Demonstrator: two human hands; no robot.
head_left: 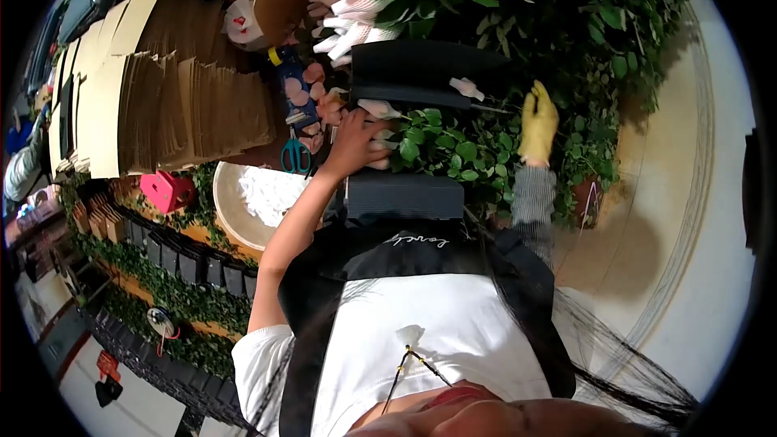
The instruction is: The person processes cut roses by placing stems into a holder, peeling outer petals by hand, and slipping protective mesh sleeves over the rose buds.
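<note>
My bare left hand [354,144] lies over several net-covered rose heads [377,109], its fingers curled among them at the left end of a black wrapper. Leafy rose stems [453,146] run rightward from those heads between two black folded pieces, the upper one [421,65] standing behind and the lower one [405,197] near my apron. In a yellow glove, my right hand [538,121] has its fingers pressed together at the stem of a single netted rose [467,89]. That rose lies across the upper black piece, its head to the left. The glove partly hides the stem's end.
White-netted roses [356,0] with long leafy stems are piled at the back. To the left are stacked cardboard sheets [186,109], teal scissors [295,155], loose petals [303,89] and a round tub [227,210] of white nets. A pink stool [167,192] stands lower left.
</note>
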